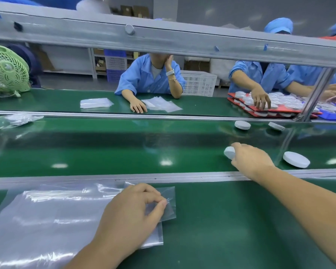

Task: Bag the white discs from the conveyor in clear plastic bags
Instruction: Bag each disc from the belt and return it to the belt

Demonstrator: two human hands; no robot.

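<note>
One white disc (228,153) is being held by the right hand (250,162) over the green conveyor belt (124,152). It is a flat, round, matte puck with straight sides, tilted up so that one face is turning left. The fingers are curling over its top edge and the thumb is closing in from below, while the arm is reaching in from the lower right, across the metal rail (85,178). A second disc (296,162) is lying flat on the belt near that hand, to its right. A third disc (242,125) and a fourth disc (276,126) are lying farther back by the far rail, apart from each other. The left hand (132,214) is resting on the near green bench (231,230), knuckles up, its thumb and forefinger pinching a small clear bag (168,195) — thin, glossy, see-through — near its right edge. The other fingers are curling loosely. That bag is lying on a pile of clear plastic (47,220) that is spreading out to the left. Across the belt, a person in a blue coat (144,78) is leaning on one elbow, with loose bags (161,104) lying flat beside the other hand.
</note>
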